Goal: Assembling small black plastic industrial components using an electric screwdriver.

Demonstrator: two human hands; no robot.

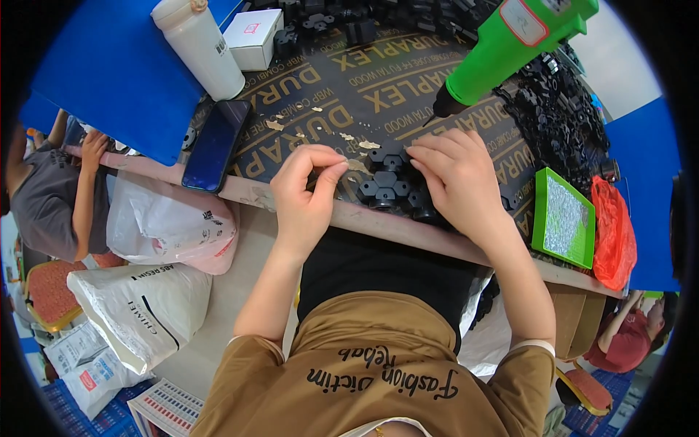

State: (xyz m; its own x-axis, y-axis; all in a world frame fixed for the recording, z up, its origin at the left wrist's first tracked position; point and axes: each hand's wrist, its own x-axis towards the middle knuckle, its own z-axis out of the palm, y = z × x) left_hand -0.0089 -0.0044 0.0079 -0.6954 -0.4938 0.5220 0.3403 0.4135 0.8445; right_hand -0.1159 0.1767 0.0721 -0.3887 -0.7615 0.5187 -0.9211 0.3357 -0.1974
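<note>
Several black plastic parts (386,188) with hexagonal faces and small holes stand grouped at the table's near edge, between my hands. My left hand (304,191) is closed in a pinch just left of them; whatever its thumb and forefinger hold is too small or hidden. At the group's far right corner, my right hand (459,178) has its bent fingertips closed on the edge of a black plastic part (390,157). A green electric screwdriver (484,62) hangs above, its bit pointing down at the table just beyond my right hand.
A green tray (539,211) of small silver pieces sits right, beside a red plastic bag (613,237). Black parts (557,102) heap up at far right and along the back. A phone (217,146), white bottle (200,51) and white box (251,40) stand left. Other people sit either side.
</note>
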